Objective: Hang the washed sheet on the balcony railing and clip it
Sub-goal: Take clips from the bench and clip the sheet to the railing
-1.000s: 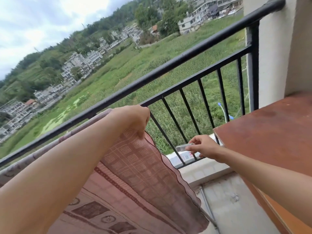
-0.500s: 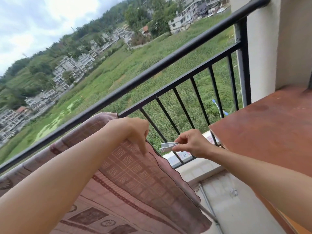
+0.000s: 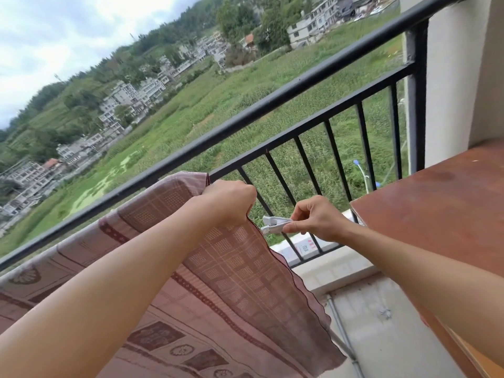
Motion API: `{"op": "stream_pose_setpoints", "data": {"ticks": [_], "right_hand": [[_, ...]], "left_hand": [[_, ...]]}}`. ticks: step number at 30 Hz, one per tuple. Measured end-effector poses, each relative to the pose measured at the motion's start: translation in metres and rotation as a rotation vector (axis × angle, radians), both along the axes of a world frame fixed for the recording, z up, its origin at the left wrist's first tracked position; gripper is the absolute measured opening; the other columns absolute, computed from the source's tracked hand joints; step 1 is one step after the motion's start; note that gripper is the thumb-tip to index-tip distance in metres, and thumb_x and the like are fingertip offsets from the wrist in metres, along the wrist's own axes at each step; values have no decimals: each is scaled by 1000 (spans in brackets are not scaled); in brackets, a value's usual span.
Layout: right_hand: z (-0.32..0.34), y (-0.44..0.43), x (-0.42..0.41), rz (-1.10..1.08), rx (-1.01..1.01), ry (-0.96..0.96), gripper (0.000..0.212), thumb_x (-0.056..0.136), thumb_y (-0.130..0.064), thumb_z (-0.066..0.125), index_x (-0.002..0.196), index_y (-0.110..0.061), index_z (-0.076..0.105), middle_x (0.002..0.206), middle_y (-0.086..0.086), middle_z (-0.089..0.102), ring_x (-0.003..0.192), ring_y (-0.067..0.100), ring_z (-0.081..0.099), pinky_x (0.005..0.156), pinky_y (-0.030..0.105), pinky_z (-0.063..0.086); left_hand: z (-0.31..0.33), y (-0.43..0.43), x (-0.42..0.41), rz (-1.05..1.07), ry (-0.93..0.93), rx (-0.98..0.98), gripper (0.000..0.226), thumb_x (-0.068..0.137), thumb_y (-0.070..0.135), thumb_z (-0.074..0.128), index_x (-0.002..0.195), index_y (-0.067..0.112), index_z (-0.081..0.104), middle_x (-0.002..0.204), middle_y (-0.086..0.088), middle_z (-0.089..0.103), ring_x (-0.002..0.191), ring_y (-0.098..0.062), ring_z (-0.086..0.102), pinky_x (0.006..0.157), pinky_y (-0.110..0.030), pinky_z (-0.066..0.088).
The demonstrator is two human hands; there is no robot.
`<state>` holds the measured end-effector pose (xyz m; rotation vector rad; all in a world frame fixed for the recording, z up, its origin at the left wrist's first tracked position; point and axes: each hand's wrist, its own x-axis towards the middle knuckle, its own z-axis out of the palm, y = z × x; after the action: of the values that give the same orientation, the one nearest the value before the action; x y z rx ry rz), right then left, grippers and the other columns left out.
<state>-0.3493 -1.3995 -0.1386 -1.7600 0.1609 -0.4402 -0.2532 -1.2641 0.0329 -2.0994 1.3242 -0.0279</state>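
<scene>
A pink-brown patterned sheet (image 3: 234,271) hangs over the black balcony railing (image 3: 272,105) on the left and drapes down toward me. My left hand (image 3: 229,203) grips the sheet's right edge just below the rail's lower bar. My right hand (image 3: 316,218) pinches a white clothes clip (image 3: 274,224), whose jaws point left and sit right at the sheet's edge, a little below my left hand.
A red-brown tabletop (image 3: 436,208) stands close on the right, against a pale wall pillar (image 3: 450,77). A low concrete kerb (image 3: 335,266) runs under the railing bars. A thin pipe (image 3: 343,336) runs down the floor. Fields and houses lie beyond.
My right hand has carried the clip left from near the kerb up to the sheet's edge. My left hand has shifted its hold on the sheet, which now lies further over the rail.
</scene>
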Motion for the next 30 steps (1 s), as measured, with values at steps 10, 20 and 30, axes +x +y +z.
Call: {"op": "stream_pose_setpoints", "data": {"ticks": [10,20,30], "right_hand": [[13,16,17,144,-47,95,23,64,-27,89,64,-12,71,58,-3,63,54,8,51,50,23,40],[9,18,7,123,62,136,55,70,-20,85,119,-20,60,96,6,69,81,19,67,71,28,57],[-46,-18,-97,-267,32,410,47,77,-20,80,119,-11,62,97,6,66,78,16,63,58,20,51]], "left_hand": [[-2,3,-3,-25,35,-81,15,73,9,57,72,23,62,77,7,64,75,-19,61,58,-33,54],[-3,8,-5,-60,18,-170,16,73,10,58,77,23,67,78,6,64,74,-20,62,51,-30,49],[-49,-15,-42,-223,310,-351,15,91,29,55,103,22,62,91,8,55,88,-15,57,73,-29,50]]}}
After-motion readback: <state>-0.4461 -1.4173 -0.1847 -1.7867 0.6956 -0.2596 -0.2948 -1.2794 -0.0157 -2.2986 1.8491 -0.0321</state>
